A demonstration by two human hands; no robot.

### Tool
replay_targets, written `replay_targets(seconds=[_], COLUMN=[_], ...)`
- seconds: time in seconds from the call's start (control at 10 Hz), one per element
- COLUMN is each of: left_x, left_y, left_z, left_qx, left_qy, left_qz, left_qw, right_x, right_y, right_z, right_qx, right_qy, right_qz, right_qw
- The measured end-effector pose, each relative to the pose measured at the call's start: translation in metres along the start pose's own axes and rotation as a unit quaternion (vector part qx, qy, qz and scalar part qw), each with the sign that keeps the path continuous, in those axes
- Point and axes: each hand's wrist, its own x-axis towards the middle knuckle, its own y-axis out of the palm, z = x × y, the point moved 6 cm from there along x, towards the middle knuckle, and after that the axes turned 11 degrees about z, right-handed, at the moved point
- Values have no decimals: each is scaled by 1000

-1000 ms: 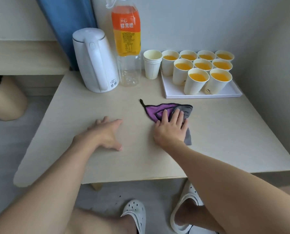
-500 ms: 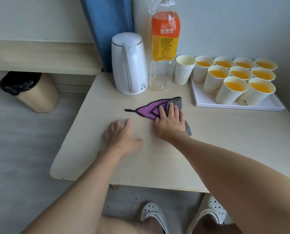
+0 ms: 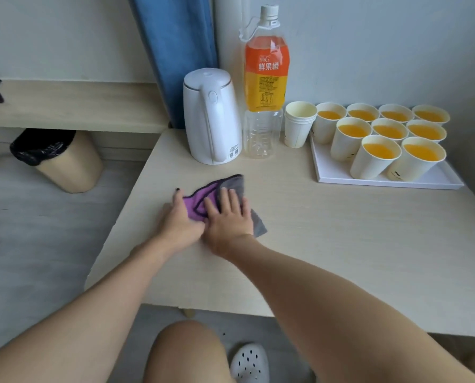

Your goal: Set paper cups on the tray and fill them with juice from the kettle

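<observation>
While the left hand touches the purple edge of the cloth, pinch unclear, the right hand presses flat on it, fingers straight. Behind stands the rigid kettle, best lifted by its near-facing handle; its opaque wall hides any juice. Rightward, full paper cups on the tray look thin, squashable.
</observation>
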Motion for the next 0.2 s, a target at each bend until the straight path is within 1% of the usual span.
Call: replay_targets(seconds=[0.1, 0.2], left_x=[-11, -10], left_y=[-13, -26], left_z=[10, 5], left_qx=[-29, -14], left_qy=[-33, -13], left_qz=[-43, -64], left_qw=[998, 998], right_x=[-9, -11], right_y=[9, -7], right_z=[35, 40], right_qx=[-36, 41], right_qy=[-85, -112], right_qz=[58, 68], right_qw=[994, 991])
